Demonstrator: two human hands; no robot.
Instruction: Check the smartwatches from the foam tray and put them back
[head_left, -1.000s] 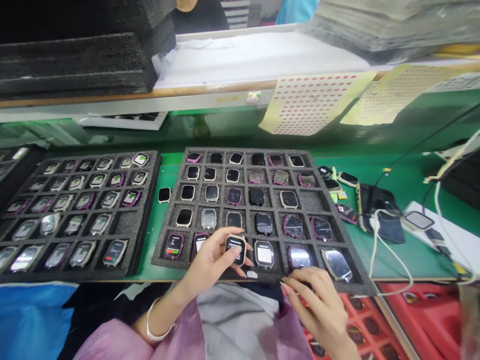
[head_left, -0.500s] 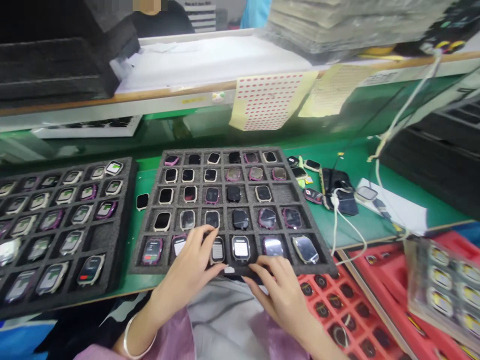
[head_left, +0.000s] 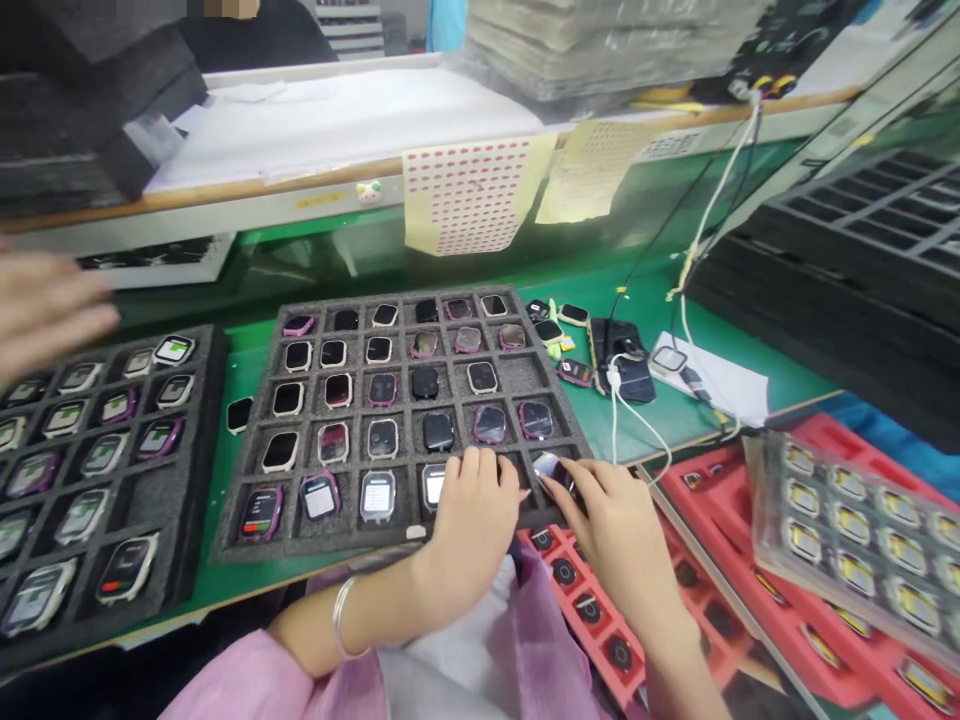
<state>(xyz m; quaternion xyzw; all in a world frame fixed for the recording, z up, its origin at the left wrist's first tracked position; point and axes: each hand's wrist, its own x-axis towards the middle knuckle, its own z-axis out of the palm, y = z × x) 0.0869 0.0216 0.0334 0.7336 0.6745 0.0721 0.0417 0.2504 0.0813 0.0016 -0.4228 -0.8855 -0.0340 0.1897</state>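
Smartwatches with lit or dark screens sit in the compartments of a dark grey foam tray (head_left: 217, 535). My right hand (head_left: 611, 520) pinches a smartwatch (head_left: 553, 468) at the tray's front right corner, tilted up with glare on its face. My left hand (head_left: 476, 520) bends over the front row just left of it, fingers curled and pressed together. What lies under those fingers is hidden. Beside them, a watch with a white screen (head_left: 433, 486) is partly covered. Further left in that row is a pale-framed watch (head_left: 377, 496).
A second foam tray of watches (head_left: 202, 450) stands at left, with another person's blurred hand (head_left: 52, 310) above it. Loose watches and a black device (head_left: 626, 370) with cables lie right of my tray. Red trays (head_left: 817, 610) and a clear blister tray (head_left: 862, 530) lie at right.
My left hand has moved right along the front row. My right hand has come onto the corner watch and tilted it. The view has turned right, and another person's hand has appeared at left.
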